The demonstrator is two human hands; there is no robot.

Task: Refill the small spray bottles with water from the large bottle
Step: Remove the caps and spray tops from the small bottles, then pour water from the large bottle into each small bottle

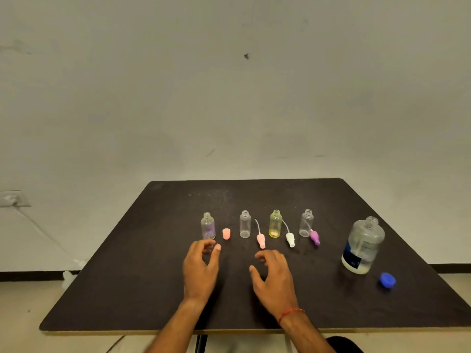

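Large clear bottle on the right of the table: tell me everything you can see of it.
The large clear plastic bottle stands upright on the dark table, toward its right side. It has rounded shoulders and a short threaded neck that is open, with no cap on. A dark blue label with pale print covers its lower left side. The liquid level is too hard to read. Only the table touches it. A round blue screw cap lies apart from it, to the right and nearer the person.

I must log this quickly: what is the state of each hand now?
Left hand: open, fingers loosely curled, holding nothing.
Right hand: open, holding nothing.
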